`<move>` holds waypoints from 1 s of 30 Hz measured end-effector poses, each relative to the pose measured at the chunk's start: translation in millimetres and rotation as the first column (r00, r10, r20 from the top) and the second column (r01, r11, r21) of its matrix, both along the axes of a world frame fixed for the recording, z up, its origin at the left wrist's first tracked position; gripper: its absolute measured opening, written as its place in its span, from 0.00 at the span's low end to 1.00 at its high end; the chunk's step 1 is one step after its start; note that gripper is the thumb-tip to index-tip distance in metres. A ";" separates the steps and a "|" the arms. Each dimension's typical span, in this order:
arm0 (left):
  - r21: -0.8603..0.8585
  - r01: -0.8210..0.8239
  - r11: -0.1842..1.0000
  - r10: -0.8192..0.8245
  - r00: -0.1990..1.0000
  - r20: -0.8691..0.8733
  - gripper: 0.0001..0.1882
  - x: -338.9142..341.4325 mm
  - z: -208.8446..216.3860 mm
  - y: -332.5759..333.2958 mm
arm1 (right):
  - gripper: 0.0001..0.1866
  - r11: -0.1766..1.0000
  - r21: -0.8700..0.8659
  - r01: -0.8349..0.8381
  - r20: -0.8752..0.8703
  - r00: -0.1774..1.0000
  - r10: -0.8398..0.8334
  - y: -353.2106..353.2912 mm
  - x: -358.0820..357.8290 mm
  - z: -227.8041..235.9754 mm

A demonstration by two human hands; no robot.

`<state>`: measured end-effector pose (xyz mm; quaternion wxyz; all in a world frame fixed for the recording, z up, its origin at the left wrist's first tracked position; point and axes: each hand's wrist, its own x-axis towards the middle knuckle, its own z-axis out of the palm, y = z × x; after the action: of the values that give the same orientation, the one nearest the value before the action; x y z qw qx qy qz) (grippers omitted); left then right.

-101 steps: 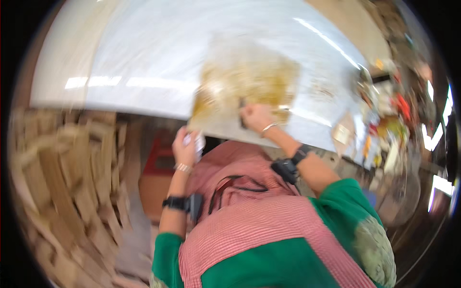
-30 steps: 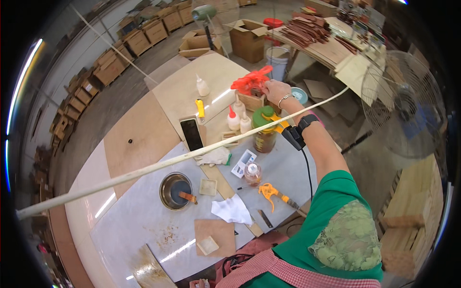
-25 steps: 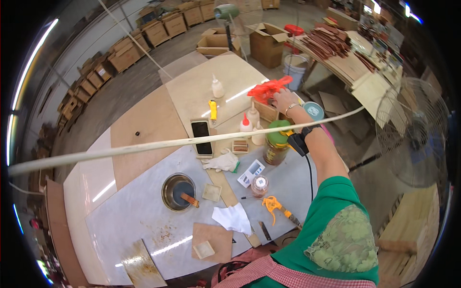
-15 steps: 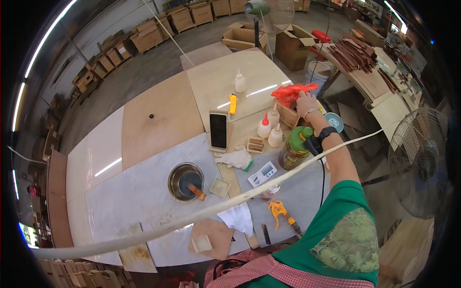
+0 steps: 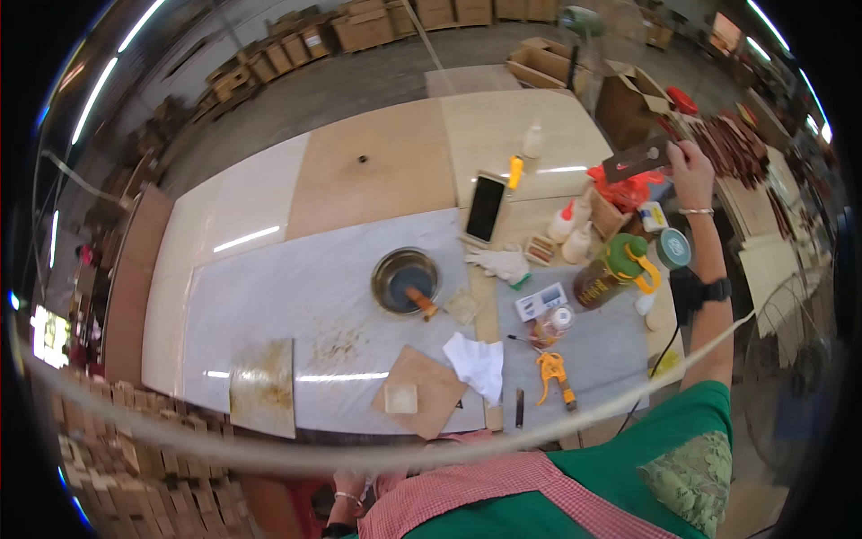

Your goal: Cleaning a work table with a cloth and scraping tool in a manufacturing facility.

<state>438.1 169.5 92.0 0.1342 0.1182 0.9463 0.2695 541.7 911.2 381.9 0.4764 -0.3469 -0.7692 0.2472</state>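
Observation:
My right hand (image 5: 691, 171) is raised at the far right of the table, closed on one end of a dark flat rectangular plate (image 5: 633, 161) with a pale mark near the grip. Just below the plate lies a crumpled red plastic bag (image 5: 633, 193) on a small wooden box (image 5: 608, 216). Squeeze bottles, one with a red tip (image 5: 563, 222), stand beside the box. My left hand (image 5: 348, 483) hangs low at the front, next to my checked apron; its fingers are hidden.
On the table are a metal bowl (image 5: 382, 301) with a brush (image 5: 419, 301), a phone (image 5: 485, 208), a glove (image 5: 499, 262), a green-lidded bottle (image 5: 603, 277) and an orange trigger tool (image 5: 554, 377). A pale cable (image 5: 530, 437) crosses in front of me. A fan (image 5: 790, 332) stands right.
My right hand has come up from the red bag and now holds the dark plate. My left hand has come into view low down. The whole view has shifted.

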 end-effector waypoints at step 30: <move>0.819 -0.478 0.317 -0.412 0.708 0.573 0.13 -114.1 96.8 -18.7 | 0.06 0.078 -0.680 -0.729 -0.389 0.449 0.804 -543.3 -132.7 -153.1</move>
<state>324.0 150.8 188.8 0.3818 0.0386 0.4721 0.7936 409.1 367.9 228.8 0.0363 -0.0688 -0.6588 0.7483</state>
